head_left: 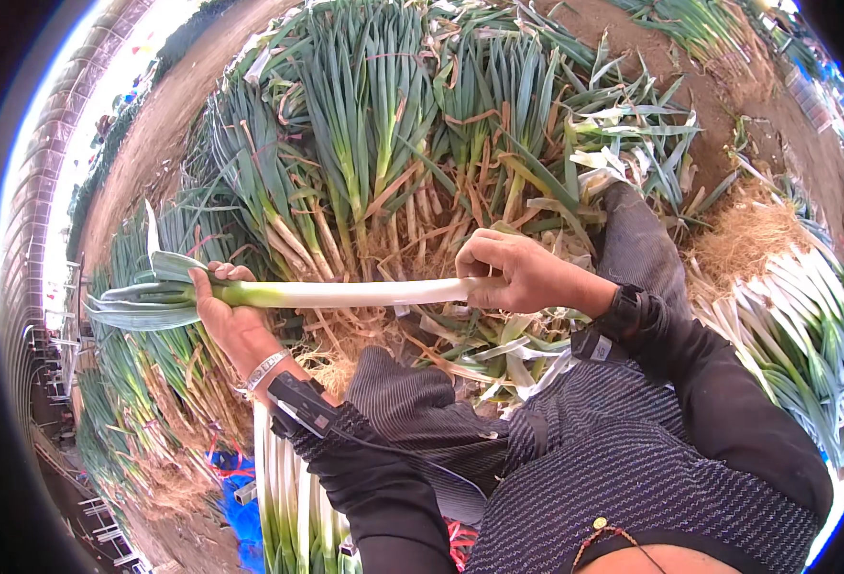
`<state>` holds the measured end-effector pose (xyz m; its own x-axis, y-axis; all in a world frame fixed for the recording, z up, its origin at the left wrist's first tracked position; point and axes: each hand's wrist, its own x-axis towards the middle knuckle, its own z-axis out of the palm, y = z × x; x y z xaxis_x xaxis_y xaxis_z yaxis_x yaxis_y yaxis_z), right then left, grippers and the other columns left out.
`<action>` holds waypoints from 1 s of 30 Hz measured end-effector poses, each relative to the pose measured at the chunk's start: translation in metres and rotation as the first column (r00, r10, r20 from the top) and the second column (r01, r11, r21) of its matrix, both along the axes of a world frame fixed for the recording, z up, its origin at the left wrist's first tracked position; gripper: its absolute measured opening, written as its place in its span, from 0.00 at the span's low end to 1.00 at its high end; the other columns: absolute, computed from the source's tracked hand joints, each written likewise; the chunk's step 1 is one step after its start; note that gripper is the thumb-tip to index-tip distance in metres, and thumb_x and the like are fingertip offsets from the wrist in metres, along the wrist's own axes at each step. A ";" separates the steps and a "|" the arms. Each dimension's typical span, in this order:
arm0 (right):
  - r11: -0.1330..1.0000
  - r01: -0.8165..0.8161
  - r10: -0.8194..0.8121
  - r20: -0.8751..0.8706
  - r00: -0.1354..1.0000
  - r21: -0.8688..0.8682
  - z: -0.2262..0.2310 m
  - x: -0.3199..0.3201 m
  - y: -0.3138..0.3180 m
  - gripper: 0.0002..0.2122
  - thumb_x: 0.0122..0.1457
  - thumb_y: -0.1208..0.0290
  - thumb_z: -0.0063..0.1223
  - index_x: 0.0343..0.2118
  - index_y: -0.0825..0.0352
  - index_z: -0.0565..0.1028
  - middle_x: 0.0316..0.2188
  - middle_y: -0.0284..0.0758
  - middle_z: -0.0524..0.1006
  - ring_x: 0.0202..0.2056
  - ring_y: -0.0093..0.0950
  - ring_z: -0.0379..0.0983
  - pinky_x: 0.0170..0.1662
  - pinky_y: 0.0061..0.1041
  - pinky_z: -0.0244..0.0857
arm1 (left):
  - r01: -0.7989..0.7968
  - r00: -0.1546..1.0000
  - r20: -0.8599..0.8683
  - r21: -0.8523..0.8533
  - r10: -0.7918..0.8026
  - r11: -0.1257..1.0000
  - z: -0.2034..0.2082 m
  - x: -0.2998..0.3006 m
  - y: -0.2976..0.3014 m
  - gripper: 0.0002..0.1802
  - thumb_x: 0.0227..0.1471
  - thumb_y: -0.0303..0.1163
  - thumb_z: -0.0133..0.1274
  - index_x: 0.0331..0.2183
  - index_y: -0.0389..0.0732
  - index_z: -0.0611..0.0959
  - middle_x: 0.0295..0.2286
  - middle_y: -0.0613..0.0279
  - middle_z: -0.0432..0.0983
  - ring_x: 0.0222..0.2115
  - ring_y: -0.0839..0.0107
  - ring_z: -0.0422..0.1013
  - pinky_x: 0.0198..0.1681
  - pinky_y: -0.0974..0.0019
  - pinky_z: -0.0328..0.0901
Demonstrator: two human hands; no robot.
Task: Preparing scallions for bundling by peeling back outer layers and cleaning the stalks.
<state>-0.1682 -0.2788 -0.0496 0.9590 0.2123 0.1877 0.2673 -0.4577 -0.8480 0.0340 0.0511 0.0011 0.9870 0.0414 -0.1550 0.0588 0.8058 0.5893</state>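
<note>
One leek [345, 292] held level across the lap, white shaft toward the person's right, green leaves fanning out at the left.

Left hand [230, 311]: wrapped around the leek where the shaft turns green, fingers curled over the top, thumb beneath. One silver bracelet [264, 368] on that wrist, one dark device [302, 402] strapped below it.

Right hand [513, 273]: fingers bunched, pinching the white end of the leek. Whether a loose skin is caught in the pinch, cannot tell. One black watch [627, 308] on that wrist.

Ahead of the hands: a big heap of unpeeled leeks [393, 124], roots toward the person, dry tan skins showing; too many to count. At the right, a pile of cleaned white leeks [804, 325], lying side by side, also past counting. A second cleaned pile [293, 507] sits by the left knee, low in view.

Peelings [479, 349] lie under the held leek. Bare soil [154, 124] beyond the heap.
</note>
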 end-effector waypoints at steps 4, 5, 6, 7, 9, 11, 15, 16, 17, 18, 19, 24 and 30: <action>1.000 -0.003 0.003 0.003 1.000 0.011 -0.006 0.000 0.004 0.13 0.48 0.71 0.61 0.35 0.65 0.71 0.32 0.37 0.70 0.35 0.37 0.70 0.38 0.31 0.64 | 0.040 0.997 0.071 -0.013 -0.038 0.999 0.002 0.000 0.000 0.15 0.57 0.40 0.53 0.32 0.38 0.71 0.23 0.65 0.66 0.23 0.74 0.64 0.27 0.70 0.65; 1.000 0.008 -0.008 0.009 1.000 0.017 -0.009 -0.001 0.005 0.12 0.48 0.72 0.61 0.34 0.66 0.71 0.32 0.37 0.70 0.35 0.37 0.70 0.38 0.31 0.64 | 0.034 0.995 0.094 -0.001 -0.034 0.999 0.003 0.000 -0.002 0.15 0.57 0.40 0.53 0.32 0.38 0.71 0.23 0.65 0.66 0.23 0.74 0.64 0.27 0.70 0.65; 1.000 0.018 -0.018 0.014 1.000 0.023 -0.012 -0.001 0.006 0.11 0.48 0.72 0.62 0.33 0.66 0.71 0.31 0.37 0.70 0.35 0.36 0.70 0.38 0.31 0.64 | 0.028 0.993 0.116 0.010 -0.029 1.000 0.004 -0.001 -0.003 0.15 0.57 0.40 0.53 0.33 0.38 0.71 0.24 0.65 0.66 0.23 0.74 0.64 0.27 0.70 0.65; 1.000 0.018 -0.019 0.013 1.000 0.023 -0.015 -0.001 0.007 0.11 0.48 0.72 0.62 0.33 0.66 0.71 0.31 0.37 0.70 0.35 0.36 0.70 0.38 0.31 0.64 | 0.028 0.993 0.115 0.010 -0.029 1.000 0.005 -0.001 -0.005 0.15 0.57 0.40 0.53 0.33 0.38 0.71 0.24 0.65 0.66 0.23 0.74 0.64 0.27 0.70 0.65; 0.998 0.045 -0.047 0.047 0.998 0.046 -0.021 -0.001 0.009 0.10 0.48 0.73 0.62 0.30 0.66 0.72 0.30 0.37 0.70 0.34 0.36 0.71 0.37 0.32 0.65 | 0.050 0.989 0.140 0.020 -0.053 0.999 0.005 -0.001 -0.003 0.14 0.57 0.39 0.53 0.34 0.39 0.70 0.24 0.65 0.67 0.24 0.74 0.65 0.27 0.70 0.65; 0.998 0.050 -0.052 0.076 0.996 0.037 -0.025 -0.001 0.012 0.10 0.47 0.73 0.63 0.29 0.66 0.72 0.29 0.36 0.70 0.33 0.36 0.71 0.36 0.32 0.65 | 0.044 0.988 0.147 0.030 -0.048 0.999 0.005 -0.001 -0.002 0.14 0.57 0.39 0.53 0.34 0.39 0.70 0.25 0.65 0.67 0.24 0.75 0.65 0.27 0.70 0.65; 1.000 0.020 -0.019 0.248 0.969 -0.003 -0.024 -0.004 0.011 0.09 0.48 0.73 0.63 0.28 0.66 0.72 0.28 0.35 0.71 0.32 0.37 0.71 0.34 0.33 0.66 | 0.009 0.990 0.137 0.075 -0.019 0.997 0.004 -0.001 0.001 0.14 0.58 0.39 0.53 0.35 0.39 0.71 0.25 0.65 0.67 0.24 0.75 0.65 0.27 0.69 0.66; 1.000 0.020 -0.019 0.247 0.969 -0.003 -0.022 -0.005 0.009 0.09 0.48 0.73 0.63 0.28 0.66 0.72 0.28 0.35 0.71 0.32 0.37 0.71 0.34 0.33 0.66 | 0.009 0.990 0.136 0.075 -0.019 0.997 0.004 -0.001 0.001 0.14 0.58 0.39 0.53 0.35 0.39 0.71 0.25 0.65 0.67 0.24 0.75 0.65 0.27 0.69 0.66; 0.999 -0.005 0.015 0.275 0.961 -0.037 -0.019 -0.007 0.008 0.10 0.47 0.73 0.63 0.29 0.66 0.71 0.27 0.35 0.71 0.32 0.37 0.71 0.34 0.33 0.66 | -0.030 0.995 0.099 0.105 0.019 0.994 0.004 0.000 0.002 0.13 0.58 0.39 0.53 0.34 0.39 0.71 0.25 0.65 0.67 0.24 0.75 0.65 0.26 0.70 0.66; 0.997 -0.028 0.048 0.302 0.952 -0.071 -0.016 -0.008 0.007 0.10 0.47 0.74 0.63 0.29 0.66 0.71 0.27 0.35 0.71 0.31 0.38 0.71 0.34 0.33 0.66 | -0.066 0.996 0.062 0.136 0.058 0.989 0.003 0.001 0.003 0.13 0.58 0.38 0.53 0.34 0.39 0.71 0.25 0.65 0.68 0.23 0.75 0.65 0.26 0.70 0.66; 0.997 -0.027 0.047 0.302 0.952 -0.072 -0.014 -0.011 0.004 0.10 0.47 0.74 0.63 0.29 0.66 0.71 0.27 0.35 0.71 0.31 0.38 0.71 0.34 0.33 0.66 | -0.065 0.997 0.061 0.135 0.057 0.989 0.002 0.001 0.003 0.13 0.58 0.38 0.53 0.34 0.39 0.71 0.25 0.65 0.68 0.23 0.75 0.65 0.26 0.70 0.66; 0.946 -0.128 0.092 0.132 0.987 0.298 0.004 -0.031 -0.021 0.10 0.49 0.79 0.63 0.27 0.67 0.69 0.27 0.31 0.72 0.31 0.24 0.71 0.33 0.26 0.65 | -0.108 0.994 -0.006 0.158 0.110 0.982 -0.001 0.002 0.012 0.13 0.58 0.38 0.54 0.31 0.37 0.72 0.22 0.66 0.67 0.21 0.76 0.65 0.25 0.72 0.65; 0.167 -0.139 0.326 0.078 0.942 0.976 0.021 -0.056 -0.040 0.09 0.52 0.72 0.61 0.31 0.67 0.71 0.27 0.32 0.73 0.34 0.24 0.71 0.40 0.26 0.64 | -0.193 0.977 -0.035 0.293 0.212 0.936 0.001 0.000 -0.001 0.14 0.58 0.38 0.53 0.29 0.39 0.72 0.21 0.66 0.67 0.20 0.75 0.65 0.25 0.70 0.65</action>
<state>-0.2239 -0.3184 -0.0283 0.9313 0.1737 0.3200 0.0562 0.7999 -0.5975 0.0339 0.0504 0.0022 0.9412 0.2916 -0.1705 -0.0421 0.6022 0.7973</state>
